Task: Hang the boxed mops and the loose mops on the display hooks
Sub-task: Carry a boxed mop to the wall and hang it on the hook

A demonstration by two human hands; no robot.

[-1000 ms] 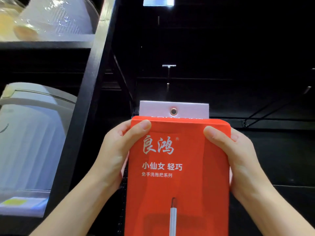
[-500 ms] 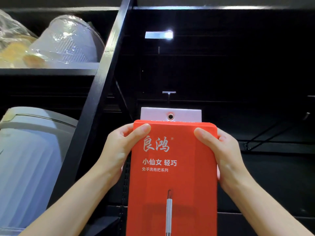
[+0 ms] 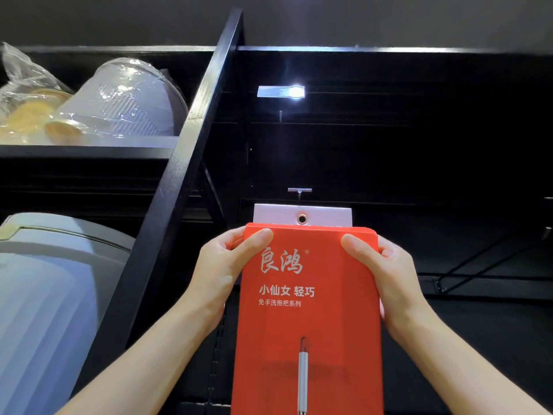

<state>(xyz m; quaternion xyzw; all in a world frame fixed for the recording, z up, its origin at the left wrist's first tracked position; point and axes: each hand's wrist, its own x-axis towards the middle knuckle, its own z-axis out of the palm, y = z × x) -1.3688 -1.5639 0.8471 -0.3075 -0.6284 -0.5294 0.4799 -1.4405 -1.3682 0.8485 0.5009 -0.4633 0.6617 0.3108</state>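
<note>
Boxed mop (image 3: 308, 319), red, is standing upright at lower centre of the frame. Left hand (image 3: 221, 268) and right hand (image 3: 386, 274) are gripping its top corners, thumbs in front, keeping the eyelet (image 3: 302, 218) in its white tab level and just under what is probably a display hook (image 3: 299, 190).
</note>
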